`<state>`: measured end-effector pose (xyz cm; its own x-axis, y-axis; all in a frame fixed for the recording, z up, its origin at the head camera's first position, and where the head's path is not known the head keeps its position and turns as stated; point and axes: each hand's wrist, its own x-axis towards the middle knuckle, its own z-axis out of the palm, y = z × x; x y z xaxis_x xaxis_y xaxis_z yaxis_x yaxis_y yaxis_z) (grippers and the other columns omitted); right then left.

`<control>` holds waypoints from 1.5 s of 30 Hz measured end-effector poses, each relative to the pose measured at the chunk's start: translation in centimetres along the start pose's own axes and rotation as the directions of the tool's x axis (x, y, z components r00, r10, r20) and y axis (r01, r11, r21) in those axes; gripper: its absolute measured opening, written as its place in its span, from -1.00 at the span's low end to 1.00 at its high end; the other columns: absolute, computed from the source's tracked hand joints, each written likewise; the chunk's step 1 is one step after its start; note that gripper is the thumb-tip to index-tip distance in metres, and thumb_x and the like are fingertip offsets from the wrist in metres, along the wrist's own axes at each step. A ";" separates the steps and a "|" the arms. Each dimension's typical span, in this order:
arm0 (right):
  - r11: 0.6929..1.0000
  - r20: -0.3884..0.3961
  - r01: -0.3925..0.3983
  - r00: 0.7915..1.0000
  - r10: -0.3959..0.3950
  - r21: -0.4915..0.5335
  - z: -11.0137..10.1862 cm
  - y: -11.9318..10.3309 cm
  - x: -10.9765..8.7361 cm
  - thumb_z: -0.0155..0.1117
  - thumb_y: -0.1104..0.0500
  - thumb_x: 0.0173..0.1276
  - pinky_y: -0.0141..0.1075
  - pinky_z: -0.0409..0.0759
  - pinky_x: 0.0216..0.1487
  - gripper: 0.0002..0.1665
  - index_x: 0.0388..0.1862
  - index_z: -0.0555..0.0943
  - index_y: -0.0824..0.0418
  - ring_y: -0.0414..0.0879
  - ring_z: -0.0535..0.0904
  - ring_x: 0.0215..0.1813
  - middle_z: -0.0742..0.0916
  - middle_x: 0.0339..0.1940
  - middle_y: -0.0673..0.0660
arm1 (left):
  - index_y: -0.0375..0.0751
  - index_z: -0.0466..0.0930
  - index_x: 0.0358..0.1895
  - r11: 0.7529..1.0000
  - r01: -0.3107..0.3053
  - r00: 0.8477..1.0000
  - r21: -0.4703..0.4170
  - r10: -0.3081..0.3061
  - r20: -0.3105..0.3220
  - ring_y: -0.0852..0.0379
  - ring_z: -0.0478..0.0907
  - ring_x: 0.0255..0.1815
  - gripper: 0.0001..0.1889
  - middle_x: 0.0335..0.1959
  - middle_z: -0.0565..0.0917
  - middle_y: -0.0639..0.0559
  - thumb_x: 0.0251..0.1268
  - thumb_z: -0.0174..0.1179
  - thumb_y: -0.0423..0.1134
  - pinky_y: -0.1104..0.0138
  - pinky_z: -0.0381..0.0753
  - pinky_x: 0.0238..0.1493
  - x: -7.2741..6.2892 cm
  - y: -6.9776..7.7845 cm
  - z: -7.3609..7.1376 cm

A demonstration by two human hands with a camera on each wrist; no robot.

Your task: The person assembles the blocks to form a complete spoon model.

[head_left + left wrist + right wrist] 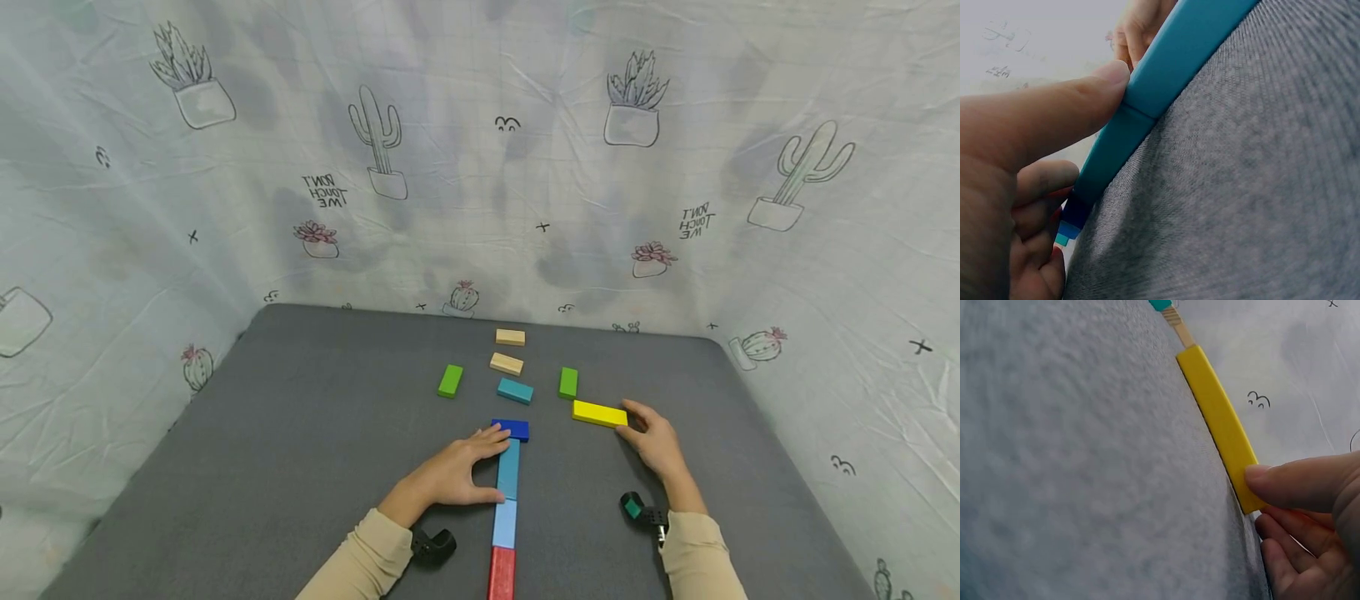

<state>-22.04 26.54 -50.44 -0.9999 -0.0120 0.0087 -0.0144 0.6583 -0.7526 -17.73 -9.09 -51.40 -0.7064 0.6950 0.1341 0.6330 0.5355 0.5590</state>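
My right hand [656,443] pinches the right end of a long yellow block [599,414] between thumb and fingers; the right wrist view shows the thumb [1291,483] on its side. In a line at the middle lie a dark blue block [517,429], a teal block [508,468], a light blue block [505,523] and a red block [502,572]. Spread over the line's left side, my left hand [456,468] has fingertips at the dark blue block. Its thumb [1094,94] touches the line where the teal and light blue blocks meet.
Beyond the line lie a small teal block [515,391] and two pale wooden blocks, a nearer one [506,363] and a farther one [510,337]. A green block stands off to either side, left [450,381] and right [568,382]. A patterned curtain [480,167] borders the grey table [322,417].
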 end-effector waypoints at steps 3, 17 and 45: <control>0.999 0.014 0.020 1.000 -0.019 -0.025 -0.1 0.2 0.1 0.22 0.29 0.33 0.08 0.34 0.33 -0.36 0.36 0.32 0.37 0.31 0.29 0.38 0.37 0.37 0.42 | -0.15 0.25 0.41 1.000 -0.001 1.000 -0.011 0.001 0.000 0.09 0.03 0.52 -0.16 0.48 0.20 0.04 0.12 0.26 0.20 0.12 0.13 0.47 0.0 0.0 -0.1; 0.993 0.012 0.057 0.998 -0.056 -0.099 0.1 0.3 0.2 0.23 0.22 0.34 0.15 0.29 0.33 -0.40 0.34 0.38 0.32 0.31 0.29 0.37 0.43 0.34 0.38 | -0.13 0.24 0.42 1.000 0.016 1.000 -0.015 -0.016 0.002 0.10 0.03 0.52 -0.16 0.48 0.19 0.07 0.13 0.24 0.23 0.11 0.14 0.46 -0.2 0.0 -0.1; 0.995 -0.080 0.098 0.992 -0.100 -0.025 1.5 -0.3 0.0 0.35 0.26 0.22 -0.04 0.60 0.05 -0.54 0.13 0.58 0.27 0.17 0.61 0.08 0.66 0.06 0.32 | -0.11 0.24 0.42 1.000 0.014 1.000 -0.006 -0.014 -0.006 0.11 0.03 0.52 -0.15 0.48 0.19 0.07 0.13 0.22 0.26 0.08 0.15 0.46 -0.1 0.0 0.1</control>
<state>-21.99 25.23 -51.19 -0.9906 -0.0175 0.1359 -0.1122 0.6727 -0.7313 -17.65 -9.08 -51.49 -0.7171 0.6845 0.1317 0.6215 0.5423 0.5653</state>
